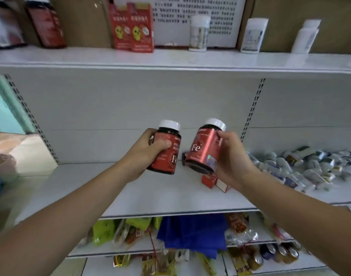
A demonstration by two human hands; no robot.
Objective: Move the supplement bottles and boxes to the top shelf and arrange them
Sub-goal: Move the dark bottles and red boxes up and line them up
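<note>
Both hands are raised just above the middle shelf, each holding one dark bottle. The left hand grips the left bottle with fingers curled round its red label and the thumb pressed across the front. It stands nearly upright with its white cap on. The right hand holds the right bottle from the side, fingers wrapped behind it. This one leans with its base toward the camera, and its white cap is also on. Both labels read "Fe". The bottle walls are too dark to show what is inside.

On the middle shelf, directly beneath the right hand, lie small red-and-white boxes, partly hidden by the wrist. Further right on that shelf, a loose heap of small bottles lies on its sides.

Above the middle shelf, the top shelf carries two red boxes standing side by side. To their right are three white bottles, spaced apart, and at the left is a dark red-labelled bottle. Below the middle shelf, snack packets and a blue bag fill the lower level.
</note>
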